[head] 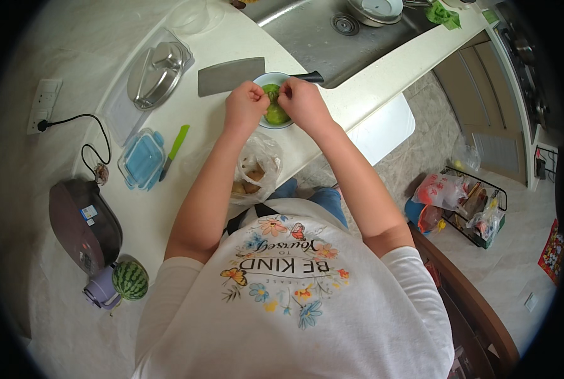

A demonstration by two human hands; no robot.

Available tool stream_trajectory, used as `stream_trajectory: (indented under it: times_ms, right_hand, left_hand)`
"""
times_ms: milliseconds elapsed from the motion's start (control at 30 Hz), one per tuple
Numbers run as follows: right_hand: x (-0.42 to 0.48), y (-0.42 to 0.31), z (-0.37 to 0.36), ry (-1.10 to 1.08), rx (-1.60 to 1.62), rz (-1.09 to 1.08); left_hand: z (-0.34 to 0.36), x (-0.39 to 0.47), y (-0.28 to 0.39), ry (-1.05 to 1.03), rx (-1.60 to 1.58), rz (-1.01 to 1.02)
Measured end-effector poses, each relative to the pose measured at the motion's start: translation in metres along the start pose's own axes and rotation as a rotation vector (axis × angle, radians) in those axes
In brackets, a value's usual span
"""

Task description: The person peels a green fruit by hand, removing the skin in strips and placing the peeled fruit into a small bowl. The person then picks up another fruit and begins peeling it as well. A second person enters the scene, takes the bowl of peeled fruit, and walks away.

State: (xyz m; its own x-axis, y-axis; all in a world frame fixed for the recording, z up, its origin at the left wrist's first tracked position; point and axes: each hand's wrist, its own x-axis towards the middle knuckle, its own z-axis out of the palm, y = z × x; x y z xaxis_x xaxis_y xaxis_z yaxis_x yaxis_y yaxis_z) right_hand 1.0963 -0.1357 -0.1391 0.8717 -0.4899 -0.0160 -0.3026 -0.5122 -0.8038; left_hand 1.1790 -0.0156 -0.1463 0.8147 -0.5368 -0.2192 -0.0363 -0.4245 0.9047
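A white bowl with a blue rim (282,127) stands near the counter's front edge with green peppers (276,114) in it. Over the bowl, my left hand (247,106) and my right hand (305,100) pinch a green pepper (272,90) from either side; my fingers partly hide it. Just behind the bowl lies a cleaver, its broad blade (229,76) to the left and its black handle (310,76) pointing right toward the sink. A clear plastic bag (270,154) holding brown, potato-like items sits below my left wrist.
A green-handled knife (177,142) lies beside a blue-lidded container (142,158). Further left are a steel divided tray (161,76), a dark appliance (85,227) and a small watermelon (130,280). The steel sink (305,42) holds stacked bowls (376,12).
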Motion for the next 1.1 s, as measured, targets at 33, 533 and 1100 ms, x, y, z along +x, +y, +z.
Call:
stream_trajectory:
  times_ms: [33,533,1100]
  right_hand:
    - [0.002,-0.001,0.002,-0.007,-0.007,0.034]
    - [0.017,-0.008,-0.002,-0.181,-0.030,0.207]
    - [0.010,-0.006,0.005,-0.196,0.254,0.194]
  left_hand:
    - [-0.001,0.000,0.001,-0.002,0.023,-0.006]
    - [0.002,0.001,-0.003,-0.006,0.007,-0.011]
    - [-0.003,0.001,-0.004,-0.041,-0.115,-0.022]
